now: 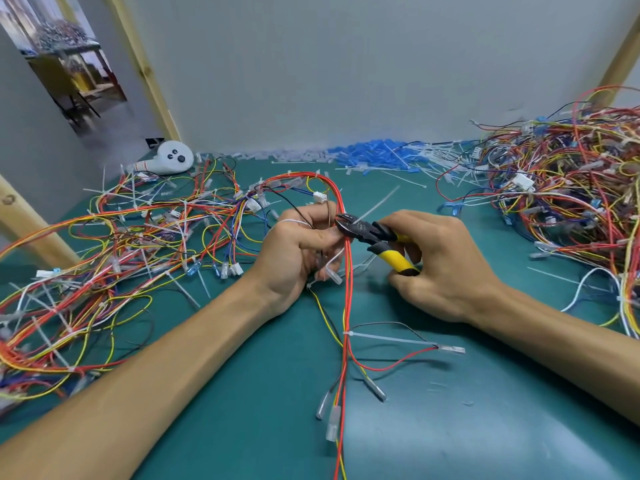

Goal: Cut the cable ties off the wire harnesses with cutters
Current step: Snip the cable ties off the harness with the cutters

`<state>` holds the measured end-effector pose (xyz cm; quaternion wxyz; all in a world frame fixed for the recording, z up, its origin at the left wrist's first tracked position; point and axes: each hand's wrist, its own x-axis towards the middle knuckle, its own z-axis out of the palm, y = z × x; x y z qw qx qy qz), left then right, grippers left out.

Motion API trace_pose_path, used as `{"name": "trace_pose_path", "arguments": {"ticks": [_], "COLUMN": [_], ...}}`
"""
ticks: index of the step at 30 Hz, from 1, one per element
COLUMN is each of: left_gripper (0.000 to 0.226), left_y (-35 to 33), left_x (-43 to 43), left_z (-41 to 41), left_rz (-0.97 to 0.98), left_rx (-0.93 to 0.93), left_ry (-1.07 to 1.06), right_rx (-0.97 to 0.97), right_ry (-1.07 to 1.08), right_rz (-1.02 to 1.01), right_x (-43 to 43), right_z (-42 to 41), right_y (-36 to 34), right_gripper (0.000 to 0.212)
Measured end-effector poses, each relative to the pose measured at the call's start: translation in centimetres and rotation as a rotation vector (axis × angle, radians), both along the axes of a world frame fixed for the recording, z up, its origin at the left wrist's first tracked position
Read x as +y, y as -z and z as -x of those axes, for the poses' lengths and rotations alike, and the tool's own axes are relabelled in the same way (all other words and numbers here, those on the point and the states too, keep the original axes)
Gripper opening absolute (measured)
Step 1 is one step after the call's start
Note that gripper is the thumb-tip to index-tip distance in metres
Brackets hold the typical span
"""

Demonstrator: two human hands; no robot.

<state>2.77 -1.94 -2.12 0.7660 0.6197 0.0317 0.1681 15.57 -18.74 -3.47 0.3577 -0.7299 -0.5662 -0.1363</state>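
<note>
Nearest you, at the near edge of the green surface (242, 410), the loose ends of one wire harness (347, 306) fan out: red, yellow and black leads tipped with clear sleeves. Your two bare forearms come in from the near corners. A little farther up that harness, one white cable tie (388, 338) is cinched round the leads, its tail lying flat toward the right edge. In the middle of the surface your left hand (298, 251) grasps the harness, fingers curled round the wires and thumb pressed on the red leads. Your right hand (446, 268) is wrapped round the yellow-and-black handles of the single pair of cutters (367, 232), whose dark nose touches the red leads just beside your left thumb. A second cable tie (377, 204) sits right at that nose, its tail sticking up and away to the right; you cannot tell whether the blades have it between them. Beyond the hands lie two heaps of harnesses: a flatter left heap (121, 254) spread toward the left edge, and a taller right heap (571, 188) at the far right corner. Along the far edge runs a drift of loose ties (374, 155), white and blue. At the far left corner rests one white device (173, 157) with three dark buttons. Three pale wooden posts (145, 64) frame the surface, with a grey wall (346, 64) behind
</note>
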Motion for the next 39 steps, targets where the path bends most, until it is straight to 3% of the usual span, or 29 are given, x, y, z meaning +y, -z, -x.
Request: {"name": "trace_pose_path", "arguments": {"ticks": [19, 25, 31, 39], "left_gripper": [0.011, 0.012, 0.010, 0.011], "left_y": [-0.21, 0.02, -0.02, 0.27], "left_x": [-0.45, -0.32, -0.17, -0.13], "left_z": [0.08, -0.07, -0.12, -0.18], "left_rz": [0.004, 0.008, 0.007, 0.004], "left_rx": [0.010, -0.010, -0.010, -0.020], "left_ry": [-0.045, -0.040, -0.037, -0.031], "right_rx": [0.021, 0.034, 0.075, 0.079], "right_ry": [-0.023, -0.035, -0.042, -0.045], "right_rz": [0.018, 0.018, 0.015, 0.007], "right_x": [-0.28, -0.14, -0.07, -0.21], "right_z": [0.50, 0.24, -0.07, -0.02], "right_y": [-0.48, -0.26, -0.25, -0.22], "right_gripper": [0.015, 0.040, 0.013, 0.023]}}
